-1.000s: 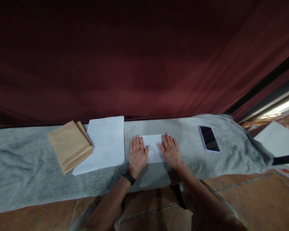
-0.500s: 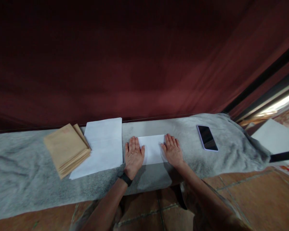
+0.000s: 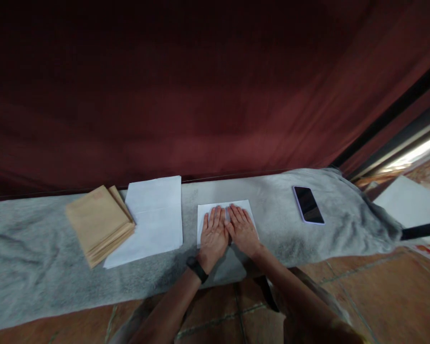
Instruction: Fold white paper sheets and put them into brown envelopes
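A small white sheet of paper (image 3: 202, 210), perhaps folded, lies on the grey cloth in front of me. My left hand (image 3: 214, 235) rests flat on its left-middle part, fingers stretched out and pointing away from me. Close beside it, my right hand (image 3: 242, 230) lies flat on the right-middle part, its fingers extended too. The thumbs meet or nearly meet at the centre of the paper. Most of the paper's middle and near edge is hidden under the hands.
Left of the hands lie larger white sheets (image 3: 157, 215), partly under a stack of brown envelopes (image 3: 98, 215). A phone (image 3: 309, 205) with a purple edge lies to the right. The grey cloth (image 3: 32, 267) covers a narrow bench before a dark red curtain (image 3: 215, 119).
Both hands have slid inward from the paper's left and right ends to its middle, now side by side. The paper's outer corners have come into view.
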### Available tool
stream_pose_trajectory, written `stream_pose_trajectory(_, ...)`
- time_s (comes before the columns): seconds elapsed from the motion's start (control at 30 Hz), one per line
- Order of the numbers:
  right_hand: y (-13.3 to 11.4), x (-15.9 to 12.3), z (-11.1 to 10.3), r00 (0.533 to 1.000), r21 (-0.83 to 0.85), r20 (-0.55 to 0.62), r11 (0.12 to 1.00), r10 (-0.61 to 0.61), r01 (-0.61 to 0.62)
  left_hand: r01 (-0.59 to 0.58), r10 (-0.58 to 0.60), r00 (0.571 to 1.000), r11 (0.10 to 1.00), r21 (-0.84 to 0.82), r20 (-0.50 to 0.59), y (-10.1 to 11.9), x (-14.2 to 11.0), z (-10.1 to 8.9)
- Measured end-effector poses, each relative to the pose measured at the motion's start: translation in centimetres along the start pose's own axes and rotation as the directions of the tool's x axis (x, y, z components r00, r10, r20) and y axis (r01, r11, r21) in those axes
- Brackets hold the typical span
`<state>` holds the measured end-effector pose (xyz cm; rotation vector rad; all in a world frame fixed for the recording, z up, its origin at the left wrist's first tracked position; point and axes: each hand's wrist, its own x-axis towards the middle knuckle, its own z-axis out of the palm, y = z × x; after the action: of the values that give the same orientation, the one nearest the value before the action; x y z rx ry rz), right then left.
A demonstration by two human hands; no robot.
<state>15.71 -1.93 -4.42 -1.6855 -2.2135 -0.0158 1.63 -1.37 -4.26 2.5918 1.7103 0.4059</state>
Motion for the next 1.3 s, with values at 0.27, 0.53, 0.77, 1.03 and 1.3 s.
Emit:
stream_pose_trajectory(0.27, 1.2, -0.2, 0.6, 0.994, -0.089, -0.080, 0.993, 0.074, -0.081, 0.066, -0.065, 0.997, 0.996, 0.055, -0.029, -1.6, -0.1, -0.5)
stream_pose_trajectory(0.53, 2.4, -0.3, 0.7, 0.988, -0.097, -0.111, 0.988, 0.110, -0.121, 0.119, -0.116, 0.991, 0.991, 0.055, -0.066, -2.7, -0.3, -0.7)
stream_pose_trajectory(0.77, 3.5, -0.4, 0.4, 0.984, -0.141, -0.106, 0.978, 0.140, -0.155, 0.149, -0.144, 0.982, 0.988, 0.031, -0.124, -3.8, -0.6, -0.2)
stream_pose_trajectory(1.03, 4.2, -0.5, -0.4, 0.969, -0.119, -0.078, 0.962, 0.236, -0.244, 0.190, -0.185, 0.969, 0.982, 0.017, -0.165, -4.2, -0.7, -0.3)
stream_pose_trajectory(1.3, 1.2, 0.5, -0.3, 0.991, 0.071, -0.061, 0.991, 0.117, -0.113, 0.037, -0.041, 0.990, 0.999, -0.034, -0.134, -1.0, -0.6, -0.2)
